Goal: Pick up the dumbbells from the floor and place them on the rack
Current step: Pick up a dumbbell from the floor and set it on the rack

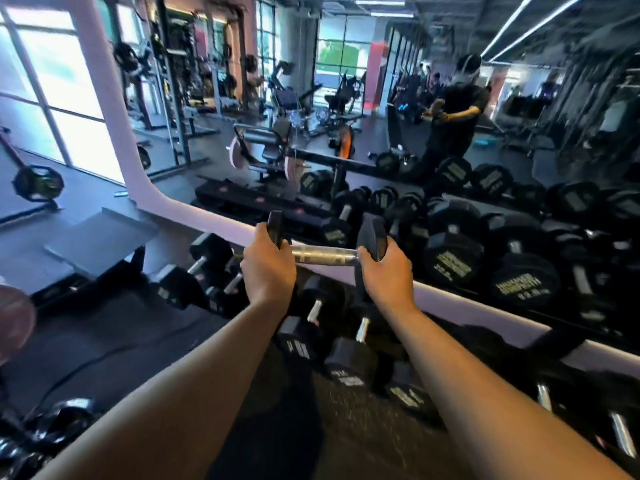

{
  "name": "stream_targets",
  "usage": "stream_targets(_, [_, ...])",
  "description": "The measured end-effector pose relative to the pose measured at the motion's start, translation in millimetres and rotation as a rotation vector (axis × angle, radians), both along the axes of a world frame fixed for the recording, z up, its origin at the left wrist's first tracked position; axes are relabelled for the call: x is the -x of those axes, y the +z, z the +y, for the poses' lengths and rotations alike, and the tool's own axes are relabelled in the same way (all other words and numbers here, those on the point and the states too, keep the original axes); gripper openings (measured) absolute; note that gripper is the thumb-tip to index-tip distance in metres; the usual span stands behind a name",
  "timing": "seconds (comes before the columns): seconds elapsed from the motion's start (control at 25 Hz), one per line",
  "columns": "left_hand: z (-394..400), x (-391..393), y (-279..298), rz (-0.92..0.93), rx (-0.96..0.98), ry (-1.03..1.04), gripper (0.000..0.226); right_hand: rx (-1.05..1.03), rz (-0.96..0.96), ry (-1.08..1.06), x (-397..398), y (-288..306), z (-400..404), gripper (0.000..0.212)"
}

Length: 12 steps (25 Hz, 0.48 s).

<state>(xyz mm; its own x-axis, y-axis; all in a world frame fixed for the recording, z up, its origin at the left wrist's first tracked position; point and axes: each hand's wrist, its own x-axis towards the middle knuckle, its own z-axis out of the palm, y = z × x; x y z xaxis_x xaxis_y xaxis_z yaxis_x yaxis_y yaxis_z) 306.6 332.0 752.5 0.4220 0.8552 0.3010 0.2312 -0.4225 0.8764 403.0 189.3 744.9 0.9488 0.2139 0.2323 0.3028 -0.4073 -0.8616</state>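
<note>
I hold one black dumbbell (323,255) with a silver handle level in front of me, above the rack. My left hand (266,268) grips its left head and my right hand (384,271) grips its right head. Below my hands the dumbbell rack (221,303) carries several black dumbbells (349,358) with silver handles, running from the left to the lower right. A large wall mirror stands just behind the rack and doubles the row of dumbbells.
The mirror's pale frame (485,303) runs diagonally behind the rack. A person in black appears in the mirror (453,126). Weight plates (38,183) and a barbell stand at the left by the windows. More dark weights (41,434) lie at the lower left.
</note>
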Motion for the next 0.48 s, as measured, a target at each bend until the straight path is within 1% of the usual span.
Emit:
stream_targets(0.04, [19, -21, 4, -0.044, -0.003, 0.010, 0.016, -0.005, -0.009, 0.022, -23, 7, 21, 0.023])
stream_targets(0.12, [56, -58, 9, -0.050, -0.001, 0.071, 0.014, 0.003, -0.024, 0.046, -65, 15, 63, 0.022])
stream_targets(0.2, [93, -90, 11, -0.036, 0.017, 0.156, 0.013, 0.005, -0.044, 0.081, -101, 18, 106, 0.030])
stream_targets(0.28, [132, -125, 12, -0.058, 0.037, 0.189, 0.016, -0.011, -0.055, 0.109, -136, 19, 151, 0.039])
stream_targets(0.48, [242, -218, 12, -0.081, -0.004, 0.227, 0.017, -0.050, -0.091, 0.140, -231, 21, 263, 0.034])
